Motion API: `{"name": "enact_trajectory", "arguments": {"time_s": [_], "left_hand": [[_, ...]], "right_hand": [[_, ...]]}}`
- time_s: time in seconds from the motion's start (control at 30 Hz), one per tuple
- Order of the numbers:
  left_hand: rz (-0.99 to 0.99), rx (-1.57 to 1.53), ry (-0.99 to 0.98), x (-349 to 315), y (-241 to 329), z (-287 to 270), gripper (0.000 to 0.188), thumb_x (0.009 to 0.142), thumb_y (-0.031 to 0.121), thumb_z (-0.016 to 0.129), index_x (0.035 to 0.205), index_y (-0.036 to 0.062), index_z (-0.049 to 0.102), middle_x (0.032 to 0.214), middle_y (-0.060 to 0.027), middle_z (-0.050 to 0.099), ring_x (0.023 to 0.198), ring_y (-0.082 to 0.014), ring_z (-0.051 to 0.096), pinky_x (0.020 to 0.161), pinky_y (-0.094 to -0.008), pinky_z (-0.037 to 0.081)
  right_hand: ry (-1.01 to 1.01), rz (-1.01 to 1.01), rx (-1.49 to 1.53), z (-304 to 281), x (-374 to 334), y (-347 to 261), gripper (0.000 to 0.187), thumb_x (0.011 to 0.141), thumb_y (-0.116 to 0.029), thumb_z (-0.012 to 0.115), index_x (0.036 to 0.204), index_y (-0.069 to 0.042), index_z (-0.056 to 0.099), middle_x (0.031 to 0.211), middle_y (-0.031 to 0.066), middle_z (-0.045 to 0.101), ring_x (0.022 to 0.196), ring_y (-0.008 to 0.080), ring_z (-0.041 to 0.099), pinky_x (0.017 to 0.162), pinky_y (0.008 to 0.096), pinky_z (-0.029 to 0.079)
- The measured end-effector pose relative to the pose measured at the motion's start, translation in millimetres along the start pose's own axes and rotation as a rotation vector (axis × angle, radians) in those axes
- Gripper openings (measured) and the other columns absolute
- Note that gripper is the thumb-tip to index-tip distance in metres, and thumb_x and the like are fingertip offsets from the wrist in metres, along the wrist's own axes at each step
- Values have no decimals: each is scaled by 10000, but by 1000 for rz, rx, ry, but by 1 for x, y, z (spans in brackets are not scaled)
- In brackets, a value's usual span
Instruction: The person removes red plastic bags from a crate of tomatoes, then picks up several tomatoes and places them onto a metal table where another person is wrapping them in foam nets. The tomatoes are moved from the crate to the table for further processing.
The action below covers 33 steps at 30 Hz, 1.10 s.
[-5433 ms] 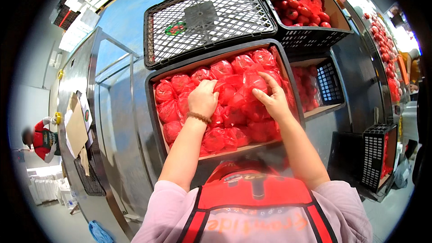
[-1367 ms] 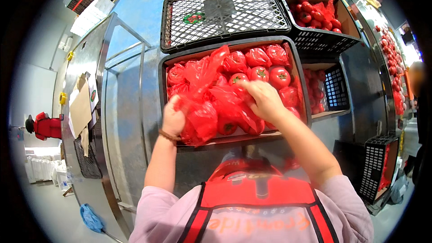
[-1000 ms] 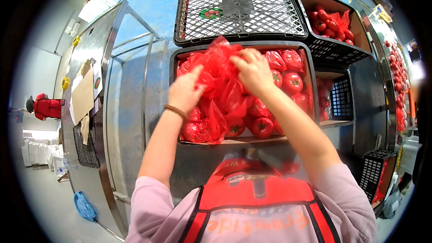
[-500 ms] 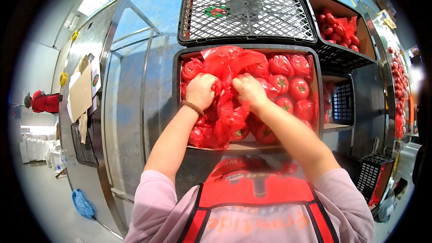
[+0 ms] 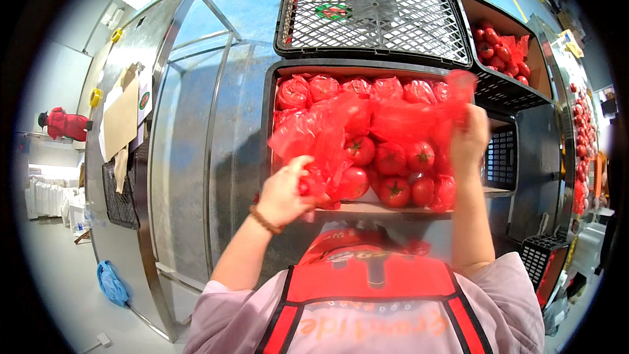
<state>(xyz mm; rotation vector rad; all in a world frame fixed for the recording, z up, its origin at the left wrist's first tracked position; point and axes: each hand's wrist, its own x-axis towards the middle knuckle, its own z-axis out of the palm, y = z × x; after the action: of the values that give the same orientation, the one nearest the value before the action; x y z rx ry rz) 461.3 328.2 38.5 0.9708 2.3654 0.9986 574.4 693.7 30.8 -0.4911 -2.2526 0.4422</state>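
Note:
Red tomatoes [image 5: 393, 157] fill a black crate [image 5: 267, 124] in front of me, several bare with green stem ends and others wrapped in red plastic. A loose sheet of thin red plastic film [image 5: 393, 121] stretches across their middle. At the crate's near left corner my left hand [image 5: 286, 193] is closed on red film bunched there. My right hand [image 5: 470, 137], smeared by motion, grips the film's other side over the crate's right rim. A puffed end of film sticks up above its fingers.
Beyond the crate lies a black lattice crate [image 5: 314, 10]. At far right another crate [image 5: 544, 88] holds tomatoes and red film, with more tomatoes [image 5: 580, 124] on a bench beyond. A metal frame [image 5: 208, 124] and a table with cardboard [image 5: 123, 121] stand left.
Both hands were close together in the film over the crate's middle. My left hand has moved nearer and down, my right hand out to the right, spreading the film. More bare tomatoes show.

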Motion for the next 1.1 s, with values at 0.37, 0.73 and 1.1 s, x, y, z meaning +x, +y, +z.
{"name": "enact_trajectory", "arguments": {"time_s": [0.37,0.73,1.1], "left_hand": [[171,276,179,15,-12,25,174,703,84,632,875,59,629,836,-118,642,857,-346,607,734,-428,505],[143,-500,809,-5,-84,-94,400,802,-82,649,1181,-7,549,1123,-79,625,1026,-160,607,890,-310,486],[55,791,159,92,-21,10,797,622,535,799,1255,100,584,1348,-104,523,1231,-321,479,989,-473,401]], "right_hand": [[-643,-287,35,129,-23,-81,337,686,-140,706,1003,-86,603,1052,109,612,1100,324,541,991,452,396],[-242,267,553,42,6,-1,415,696,67,613,1093,-49,647,1000,132,667,969,294,648,863,350,503],[-706,-150,-93,35,-8,-68,298,664,2,611,955,-62,599,872,173,643,912,382,625,784,467,510]]}}
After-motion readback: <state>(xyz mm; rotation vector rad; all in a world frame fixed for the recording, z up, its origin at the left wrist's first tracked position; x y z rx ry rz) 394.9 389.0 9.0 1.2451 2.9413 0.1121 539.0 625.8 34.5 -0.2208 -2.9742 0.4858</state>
